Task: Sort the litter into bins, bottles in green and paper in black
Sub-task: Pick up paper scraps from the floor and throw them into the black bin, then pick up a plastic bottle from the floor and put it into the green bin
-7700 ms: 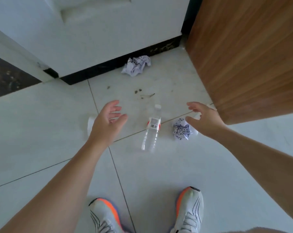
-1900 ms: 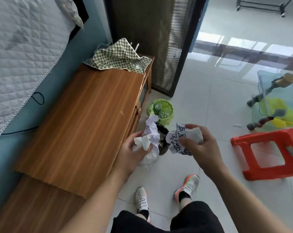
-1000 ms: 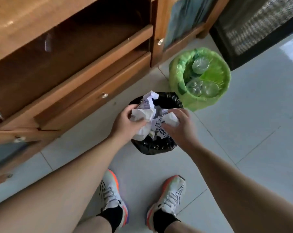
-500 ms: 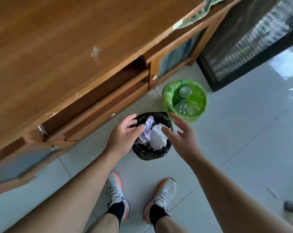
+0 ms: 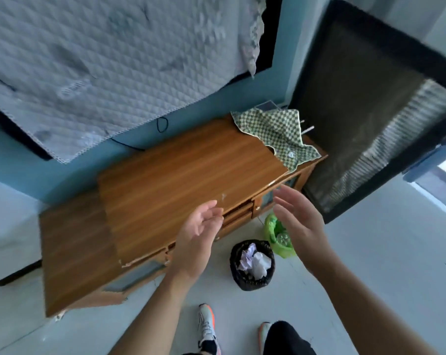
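Both hands, left (image 5: 200, 228) and right (image 5: 300, 221), are hanging open and empty above the floor. Right hand's blocking part of the green bin (image 5: 281, 245) beside the black bin (image 5: 251, 280) with crumpled paper (image 5: 255, 262); a wooden cabinet (image 5: 181, 175) is sitting just behind.

The person is showing two bare forearms with no sleeves, watch or rings on either the left hand (image 5: 200, 228) or the right hand (image 5: 300, 221). Below, they are wearing black shorts (image 5: 286, 338) (only one leg's edge is showing), dark socks, and white lace-up trainers (image 5: 207, 326) with orange trim around the toe.
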